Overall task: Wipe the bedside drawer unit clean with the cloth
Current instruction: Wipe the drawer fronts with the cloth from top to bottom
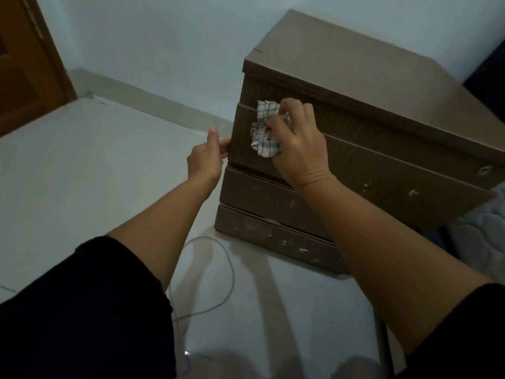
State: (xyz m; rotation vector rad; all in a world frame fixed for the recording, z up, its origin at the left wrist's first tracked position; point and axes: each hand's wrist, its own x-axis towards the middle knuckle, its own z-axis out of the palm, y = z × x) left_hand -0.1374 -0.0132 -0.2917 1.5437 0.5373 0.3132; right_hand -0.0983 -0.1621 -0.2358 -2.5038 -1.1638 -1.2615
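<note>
Starting on the left, the left hand (205, 157) has its grip on the left edge of the top drawer front (355, 160) of the bedside drawer unit (341, 86), which stands on the pale floor (95, 173). Right next to it, the right hand (296, 138) has its fingers curled round a scrunched checked cloth (264, 132), pressing it against that drawer front.

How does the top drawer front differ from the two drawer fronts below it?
The top drawer front sits pulled out, gripped at its edge by the left hand and wiped by the right hand with a checked cloth; the lower drawer fronts sit further in, untouched, with more white marks. All are brown.
</note>
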